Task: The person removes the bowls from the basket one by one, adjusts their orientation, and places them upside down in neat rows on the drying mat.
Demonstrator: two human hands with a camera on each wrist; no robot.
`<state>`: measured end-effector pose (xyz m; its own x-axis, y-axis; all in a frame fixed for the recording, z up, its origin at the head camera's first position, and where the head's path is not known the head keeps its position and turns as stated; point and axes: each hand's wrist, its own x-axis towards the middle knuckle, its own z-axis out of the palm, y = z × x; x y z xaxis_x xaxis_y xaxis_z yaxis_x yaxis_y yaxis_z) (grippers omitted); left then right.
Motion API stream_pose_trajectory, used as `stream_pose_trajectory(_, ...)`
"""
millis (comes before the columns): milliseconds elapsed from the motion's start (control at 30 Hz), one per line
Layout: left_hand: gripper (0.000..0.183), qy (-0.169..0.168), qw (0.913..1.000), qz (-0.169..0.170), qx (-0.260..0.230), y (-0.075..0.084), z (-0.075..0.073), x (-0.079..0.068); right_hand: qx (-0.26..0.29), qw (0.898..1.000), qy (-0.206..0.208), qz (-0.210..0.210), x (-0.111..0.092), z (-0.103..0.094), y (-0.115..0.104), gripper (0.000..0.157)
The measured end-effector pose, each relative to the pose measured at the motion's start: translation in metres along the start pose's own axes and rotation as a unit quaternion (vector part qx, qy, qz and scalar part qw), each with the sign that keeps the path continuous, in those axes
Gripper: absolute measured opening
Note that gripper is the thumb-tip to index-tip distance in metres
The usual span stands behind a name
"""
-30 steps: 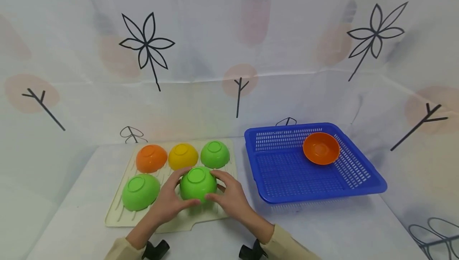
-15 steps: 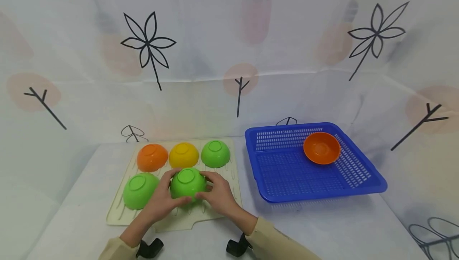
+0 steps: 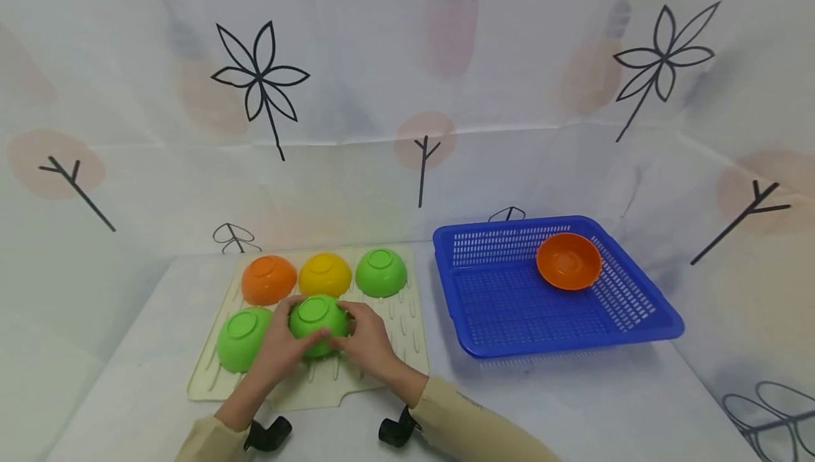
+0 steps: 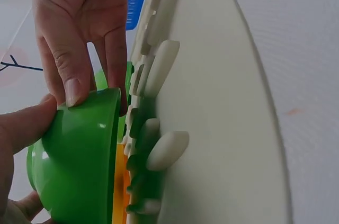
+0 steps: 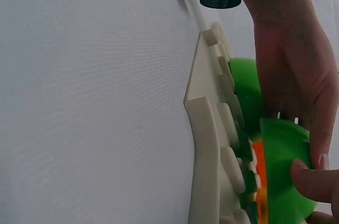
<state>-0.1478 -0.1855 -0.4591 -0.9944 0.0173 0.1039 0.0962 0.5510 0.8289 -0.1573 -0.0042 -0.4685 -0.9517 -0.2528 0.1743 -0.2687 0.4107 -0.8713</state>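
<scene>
Between my two hands is an upside-down green bowl (image 3: pixel 318 317), held close over the cream drying mat (image 3: pixel 388 349). My left hand (image 3: pixel 281 340) grips its left side, fingers behind and thumb in front. From the right, my right hand (image 3: pixel 369 338) grips it the same way. In the left wrist view the green bowl (image 4: pixel 79 155) has its rim facing the mat's raised ridges. Just left of my left hand, another green bowl (image 3: pixel 242 342) lies upside down on the mat. The right wrist view shows the held green bowl (image 5: pixel 286 166) partly covered by fingers.
Along the mat's back row sit an orange bowl (image 3: pixel 269 280), a yellow bowl (image 3: pixel 325 275) and a green bowl (image 3: pixel 380 273), all upside down. To the right stands a blue basket (image 3: pixel 509 349) with an orange bowl (image 3: pixel 569 262) inside. A patterned cloth (image 3: pixel 356 186) hangs behind.
Both hands have carried the held green bowl leftward over the mat, closer to the front-left green bowl. The other bowls and the basket stay in place.
</scene>
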Motion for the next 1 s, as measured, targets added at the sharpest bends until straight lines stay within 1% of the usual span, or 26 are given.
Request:
stream_pose_trajectory(133,0.078,0.004,0.9999,-0.004,0.012,-0.003,0.001,0.002,-0.012,1.0,-0.005,0.011,0.002,0.002,-0.002,0.064)
stream_pose_trajectory(433,0.074,0.01,0.9996,0.004,0.025,-0.002,0.005,0.004,-0.026,1.0,-0.007,0.004,0.003,0.0,-0.003,0.059)
stream_pose_trajectory(733,0.074,0.008,0.999,-0.002,0.043,-0.001,0.004,0.003,-0.027,0.999,-0.022,0.008,0.002,-0.002,-0.001,0.062)
stream_pose_trajectory(867,0.076,0.013,0.9987,-0.004,0.048,-0.002,0.003,0.003,-0.021,0.999,-0.031,0.011,0.0,-0.004,-0.002,0.06)
stream_pose_trajectory(1000,0.077,0.011,0.998,-0.015,0.061,-0.004,0.003,0.002,0.009,0.999,-0.035,0.022,-0.005,-0.014,-0.008,0.058)
